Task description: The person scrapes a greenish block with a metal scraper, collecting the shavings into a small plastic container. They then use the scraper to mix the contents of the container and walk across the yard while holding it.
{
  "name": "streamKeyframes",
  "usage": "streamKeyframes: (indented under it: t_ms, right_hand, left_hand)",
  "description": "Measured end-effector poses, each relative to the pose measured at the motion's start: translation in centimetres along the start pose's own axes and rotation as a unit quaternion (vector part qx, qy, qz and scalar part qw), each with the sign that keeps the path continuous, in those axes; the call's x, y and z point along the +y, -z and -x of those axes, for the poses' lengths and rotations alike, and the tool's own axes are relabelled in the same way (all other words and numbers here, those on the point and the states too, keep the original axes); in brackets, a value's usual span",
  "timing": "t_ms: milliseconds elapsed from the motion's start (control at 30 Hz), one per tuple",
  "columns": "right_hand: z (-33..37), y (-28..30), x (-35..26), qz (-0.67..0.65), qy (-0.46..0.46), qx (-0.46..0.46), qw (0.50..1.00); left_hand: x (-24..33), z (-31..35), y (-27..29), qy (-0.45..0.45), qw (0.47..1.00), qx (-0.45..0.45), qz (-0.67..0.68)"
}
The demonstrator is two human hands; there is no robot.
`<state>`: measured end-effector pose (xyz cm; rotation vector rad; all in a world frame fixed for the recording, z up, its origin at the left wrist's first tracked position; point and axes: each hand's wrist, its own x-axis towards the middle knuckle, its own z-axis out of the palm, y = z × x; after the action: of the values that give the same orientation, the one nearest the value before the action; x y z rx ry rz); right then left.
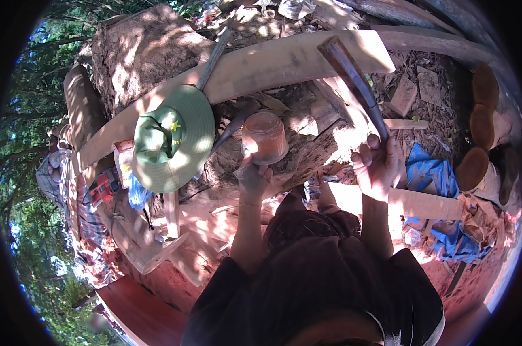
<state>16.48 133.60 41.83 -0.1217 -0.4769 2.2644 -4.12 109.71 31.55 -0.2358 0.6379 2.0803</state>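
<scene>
Both arms reach forward, hands held apart

The person's left forearm (248, 228) and right forearm (376, 228) emerge from short dark sleeves (222, 291) and run up and away from the body, one on each side of the torso (324, 268). Both hands are bare. The left hand (253, 180) is nearer the midline, its thumb (247, 157) pointing away from the body and its other fingers bent and partly hidden. The right hand (381, 170) sits farther out to the side, palm turned upward, with its fingers (362, 155) curled in a grip. The hands stand well apart, at roughly equal reach.
</scene>
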Motion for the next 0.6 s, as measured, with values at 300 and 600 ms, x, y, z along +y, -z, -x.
streamKeyframes:
  t_ms: [300, 600]
  right_hand:
    - [-0.1, 3.9, 2.7, -0.030, -0.106, 0.034, 0.993]
    - [0.7, 4.7, 2.3, 0.010, -0.130, 0.156, 0.979]
  left_hand:
    - [0.1, 0.3, -1.3, 0.021, 0.999, 0.049, -0.010]
    - [0.1, -0.2, -0.9, 0.021, 0.998, 0.050, 0.023]
